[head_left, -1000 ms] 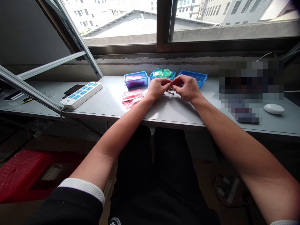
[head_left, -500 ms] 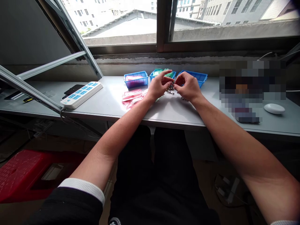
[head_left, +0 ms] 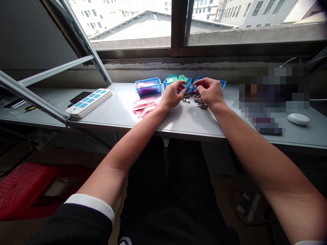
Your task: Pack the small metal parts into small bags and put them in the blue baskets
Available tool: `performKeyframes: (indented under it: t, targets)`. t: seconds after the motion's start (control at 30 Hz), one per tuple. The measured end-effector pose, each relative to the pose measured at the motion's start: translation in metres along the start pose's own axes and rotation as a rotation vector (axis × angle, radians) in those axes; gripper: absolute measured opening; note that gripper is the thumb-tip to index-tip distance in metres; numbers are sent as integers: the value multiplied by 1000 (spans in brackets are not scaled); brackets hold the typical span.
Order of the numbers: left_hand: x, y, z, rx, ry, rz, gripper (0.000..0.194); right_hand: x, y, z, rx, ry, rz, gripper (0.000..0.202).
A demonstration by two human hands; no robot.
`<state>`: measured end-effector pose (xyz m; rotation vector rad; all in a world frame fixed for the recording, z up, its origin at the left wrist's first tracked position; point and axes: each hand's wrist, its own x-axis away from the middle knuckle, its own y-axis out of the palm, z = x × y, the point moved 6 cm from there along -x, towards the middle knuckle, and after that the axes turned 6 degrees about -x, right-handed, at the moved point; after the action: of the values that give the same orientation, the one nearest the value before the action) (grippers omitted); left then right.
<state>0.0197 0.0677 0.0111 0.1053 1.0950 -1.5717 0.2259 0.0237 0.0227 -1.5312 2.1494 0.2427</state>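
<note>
My left hand (head_left: 174, 95) hovers over the desk in front of the middle blue basket (head_left: 190, 82). Its fingers curl in towards the thumb, and whatever they hold is too small to make out. To the right, my right hand (head_left: 210, 92) bends its thumb and forefinger together above a heap of small dark metal screws (head_left: 202, 104); what is in that pinch cannot be seen. A few loose screws (head_left: 187, 101) lie between the hands. Partly behind my right hand is the right blue basket (head_left: 223, 83).
Pink plastic bags (head_left: 144, 104) lie left of my left hand, before a blue basket (head_left: 148, 90) with pink contents. Green bags (head_left: 176, 79) fill the middle basket. A white power strip (head_left: 90, 103) and metal frame (head_left: 88, 47) stand left; a white mouse (head_left: 298, 118) sits right.
My hands were together over the screws and have now parted. The right hand has moved a little to the right, uncovering the screw heap; the left has barely shifted.
</note>
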Motion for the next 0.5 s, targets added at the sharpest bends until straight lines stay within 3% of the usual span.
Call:
performKeyframes:
  t: [0.33,0.5]
  targets:
    - [1,-5,1,-136,-12,12,28,2,-3,-1,42,9,-2,23]
    - [2,-7,1,-196,-25,-1,29,-1,-4,-4,54,5,5,15]
